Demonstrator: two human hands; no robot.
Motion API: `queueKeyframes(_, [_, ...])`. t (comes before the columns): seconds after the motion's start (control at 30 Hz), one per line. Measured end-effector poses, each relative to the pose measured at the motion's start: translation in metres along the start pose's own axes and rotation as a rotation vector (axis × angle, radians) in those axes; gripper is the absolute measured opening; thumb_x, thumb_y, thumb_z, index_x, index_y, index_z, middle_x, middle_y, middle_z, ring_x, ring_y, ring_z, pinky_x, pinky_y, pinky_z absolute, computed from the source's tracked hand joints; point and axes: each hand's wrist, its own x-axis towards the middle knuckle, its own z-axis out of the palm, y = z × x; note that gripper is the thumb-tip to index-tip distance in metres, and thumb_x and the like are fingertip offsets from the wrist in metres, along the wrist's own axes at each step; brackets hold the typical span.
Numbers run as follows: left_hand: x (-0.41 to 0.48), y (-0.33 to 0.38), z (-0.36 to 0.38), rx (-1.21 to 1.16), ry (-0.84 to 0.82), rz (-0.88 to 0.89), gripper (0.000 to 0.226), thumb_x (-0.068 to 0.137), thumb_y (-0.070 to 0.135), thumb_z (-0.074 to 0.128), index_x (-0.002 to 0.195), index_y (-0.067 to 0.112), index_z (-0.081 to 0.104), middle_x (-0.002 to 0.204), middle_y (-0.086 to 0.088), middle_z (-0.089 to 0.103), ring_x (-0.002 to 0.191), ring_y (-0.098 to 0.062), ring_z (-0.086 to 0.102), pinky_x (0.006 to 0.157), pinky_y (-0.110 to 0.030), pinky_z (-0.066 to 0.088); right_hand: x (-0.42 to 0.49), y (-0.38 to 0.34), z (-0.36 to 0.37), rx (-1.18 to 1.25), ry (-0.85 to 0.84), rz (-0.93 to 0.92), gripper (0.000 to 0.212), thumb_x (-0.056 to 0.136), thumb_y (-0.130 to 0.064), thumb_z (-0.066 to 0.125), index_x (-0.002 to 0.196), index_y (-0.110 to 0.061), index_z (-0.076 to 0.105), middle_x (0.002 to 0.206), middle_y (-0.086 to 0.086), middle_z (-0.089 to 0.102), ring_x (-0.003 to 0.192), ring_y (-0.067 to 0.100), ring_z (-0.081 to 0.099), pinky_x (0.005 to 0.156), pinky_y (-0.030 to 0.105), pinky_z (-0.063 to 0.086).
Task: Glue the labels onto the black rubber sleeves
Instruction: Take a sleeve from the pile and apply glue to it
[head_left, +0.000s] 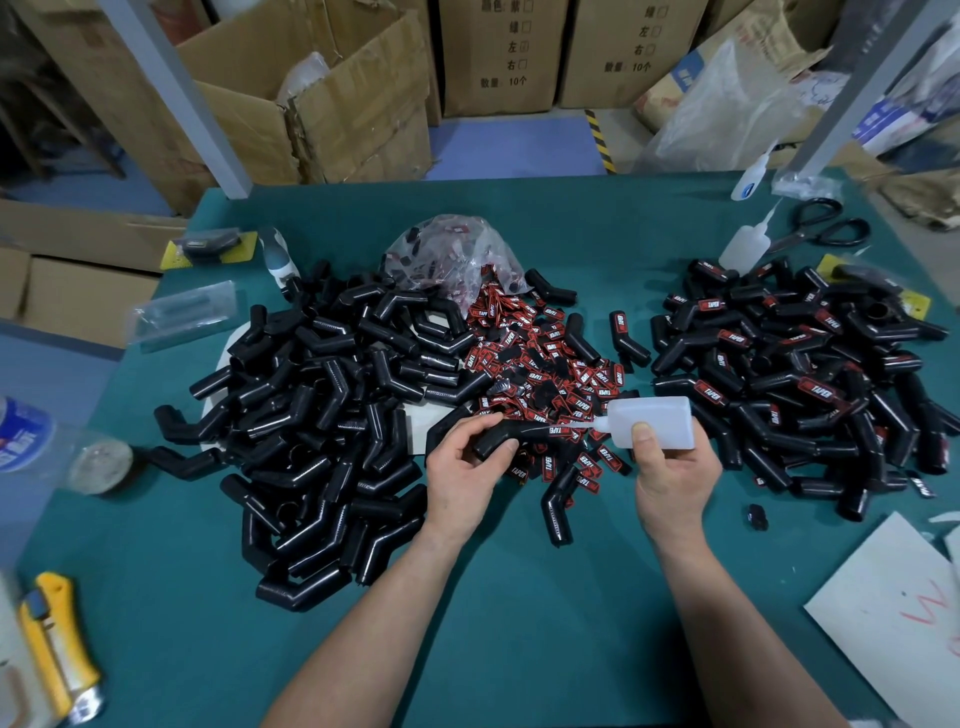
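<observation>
My left hand (465, 465) grips a bent black rubber sleeve (511, 434) just above the table, near the middle. My right hand (670, 470) holds a white glue bottle (654, 422) on its side, its nozzle pointing left and touching the sleeve. A heap of red-and-black labels (540, 364) lies right behind my hands. Plain black sleeves (322, 415) are piled on the left. Sleeves with labels on them (800, 374) are piled on the right.
A clear bag of labels (452, 254) lies behind the heap. Two more glue bottles (743, 244) and scissors (826, 226) lie at the back right. A yellow box cutter (57, 644) and tape roll (23, 434) sit at left, paper (893, 618) at right. Cardboard boxes (322, 98) stand beyond the green table (519, 597).
</observation>
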Motion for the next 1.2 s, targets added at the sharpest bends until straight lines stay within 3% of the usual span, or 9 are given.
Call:
queueKeyframes(0.1, [-0.0006,-0.0002,0.0006,-0.007,-0.004,0.002,0.044,0.083,-0.006,0.081,0.1,0.034,0.078,0.111,0.001,0.077,0.104,-0.014,0.072,0.094,-0.022,0.054,-0.0004,0.0024,0.0005,-0.008,-0.005,0.0,0.011,0.082,-0.019,0.068,0.089,-0.027,0.064,0.077,-0.022,0.069,0.068,-0.005,0.061,0.063,0.014,0.05])
queueKeyframes(0.3, [-0.0005,0.0009,0.0004,-0.009,-0.005,0.014,0.052,0.084,-0.006,0.08,0.098,0.044,0.08,0.111,0.007,0.076,0.104,-0.011,0.071,0.092,-0.019,0.053,0.0002,-0.0016,0.0,-0.003,0.021,-0.022,0.025,0.078,-0.042,0.068,0.092,-0.021,0.064,0.078,-0.026,0.069,0.07,-0.005,0.062,0.065,0.013,0.049])
queueKeyframes(0.6, [-0.0015,0.003,0.0,0.019,-0.019,0.022,0.042,0.083,-0.007,0.08,0.103,0.031,0.077,0.11,0.011,0.075,0.103,-0.006,0.071,0.09,-0.016,0.053,0.0012,-0.0016,-0.0011,-0.008,0.017,-0.014,0.02,0.078,-0.042,0.068,0.09,-0.028,0.064,0.078,-0.023,0.069,0.07,-0.004,0.062,0.064,0.015,0.05])
queueKeyframes(0.87, [-0.0012,0.0025,-0.0007,0.002,-0.02,0.033,0.051,0.084,-0.005,0.081,0.1,0.044,0.08,0.113,0.006,0.075,0.104,-0.01,0.071,0.089,-0.017,0.054,-0.0009,-0.0024,0.0005,0.009,0.011,-0.009,0.019,0.078,-0.041,0.069,0.091,-0.028,0.065,0.079,-0.022,0.07,0.071,-0.004,0.064,0.064,0.015,0.051])
queueKeyframes(1.0, [-0.0004,0.0005,-0.0007,0.023,-0.024,0.053,0.052,0.084,-0.004,0.081,0.102,0.044,0.079,0.114,0.006,0.075,0.108,-0.015,0.071,0.096,-0.024,0.054,0.0004,-0.0023,0.0002,0.008,0.023,-0.003,0.019,0.077,-0.041,0.067,0.09,-0.027,0.064,0.077,-0.024,0.069,0.069,-0.005,0.062,0.064,0.012,0.049])
queueKeyframes(1.2, [-0.0004,0.0011,-0.0019,0.031,-0.038,0.071,0.051,0.084,-0.004,0.08,0.102,0.043,0.079,0.115,0.008,0.075,0.11,-0.012,0.071,0.093,-0.018,0.053,0.0006,-0.0027,0.0002,0.023,0.032,0.0,0.023,0.077,-0.041,0.068,0.09,-0.023,0.064,0.077,-0.024,0.069,0.069,-0.006,0.062,0.063,0.012,0.049])
